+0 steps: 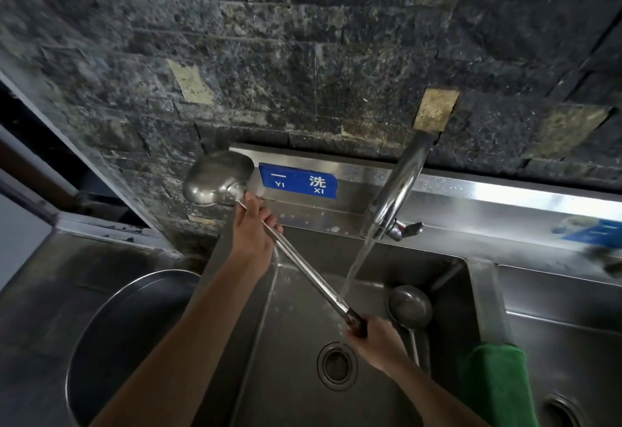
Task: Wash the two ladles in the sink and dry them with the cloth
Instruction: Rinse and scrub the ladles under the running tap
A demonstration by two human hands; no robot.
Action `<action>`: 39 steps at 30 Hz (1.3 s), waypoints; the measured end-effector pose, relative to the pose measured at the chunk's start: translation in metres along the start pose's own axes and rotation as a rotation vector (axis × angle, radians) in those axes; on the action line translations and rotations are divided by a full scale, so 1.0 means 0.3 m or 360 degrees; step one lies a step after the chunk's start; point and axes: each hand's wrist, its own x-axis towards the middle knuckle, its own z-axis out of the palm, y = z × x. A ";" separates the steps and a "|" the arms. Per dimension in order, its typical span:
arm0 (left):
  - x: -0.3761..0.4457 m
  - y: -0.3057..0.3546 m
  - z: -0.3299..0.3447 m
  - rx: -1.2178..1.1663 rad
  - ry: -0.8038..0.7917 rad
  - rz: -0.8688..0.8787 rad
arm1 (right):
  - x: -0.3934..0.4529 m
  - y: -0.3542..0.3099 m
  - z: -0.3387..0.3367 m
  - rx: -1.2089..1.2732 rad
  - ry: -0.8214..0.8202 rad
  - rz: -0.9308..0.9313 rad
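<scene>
Steel sink (289, 308) holds a ladle (409, 307); green cloth (494, 383) drapes its divider.

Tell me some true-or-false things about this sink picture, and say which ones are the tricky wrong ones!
1. Water is running from the tap. True.
2. Both hands hold the same ladle. True: the left hand holds its metal shaft, the right hand its dark handle end.
3. The cloth is red. False: it is green, draped over the sink divider.
4. The second ladle is hanging on the wall. False: it lies in the sink.
5. The sign behind the sink is blue. True.
</scene>
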 end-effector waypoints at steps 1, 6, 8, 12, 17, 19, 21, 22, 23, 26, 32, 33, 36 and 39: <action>-0.009 -0.026 -0.010 -0.0024 0.0036 -0.0058 | -0.006 -0.008 -0.001 -0.0022 0.0031 0.0010; -0.079 -0.186 -0.038 -0.0043 0.0024 -0.0352 | -0.032 -0.103 -0.050 -0.0116 0.0108 -0.0067; -0.128 -0.257 -0.047 0.0029 0.0008 -0.0469 | -0.041 -0.152 -0.074 -0.0136 0.0100 -0.0132; -0.222 -0.367 -0.037 0.0180 -0.0064 -0.0659 | -0.058 -0.213 -0.113 -0.0202 0.0160 -0.0193; -0.312 -0.448 -0.030 0.0451 -0.0376 -0.0932 | -0.094 -0.261 -0.148 -0.0056 0.0121 -0.0267; -0.332 -0.437 -0.030 0.0640 -0.0549 -0.0942 | -0.121 -0.250 -0.153 -0.0030 0.0137 -0.0231; -0.337 -0.425 -0.048 0.1146 -0.0672 -0.0784 | -0.157 -0.216 -0.149 -0.0007 0.0224 -0.0158; -0.335 -0.420 -0.065 0.1455 -0.0689 -0.0576 | -0.175 -0.195 -0.144 -0.0007 0.0280 -0.0119; -0.331 -0.419 -0.084 0.1716 -0.0672 -0.0262 | -0.194 -0.180 -0.143 -0.0019 0.0321 -0.0090; -0.334 -0.394 -0.103 0.2267 -0.0476 0.0811 | -0.239 -0.153 -0.147 -0.0026 0.0378 -0.0045; -0.289 -0.419 -0.002 0.2687 -0.0693 0.1022 | -0.303 -0.160 -0.153 -0.0181 0.0422 -0.0077; -0.267 -0.434 0.006 0.2688 -0.0661 0.0988 | -0.316 -0.164 -0.154 -0.0229 0.0424 -0.0095; -0.198 -0.405 0.057 0.2192 -0.0524 0.0369 | -0.364 -0.163 -0.167 -0.0441 0.0435 -0.0127; -0.192 -0.408 0.116 0.2103 -0.0428 0.0161 | -0.387 -0.144 -0.178 -0.0499 0.0470 -0.0096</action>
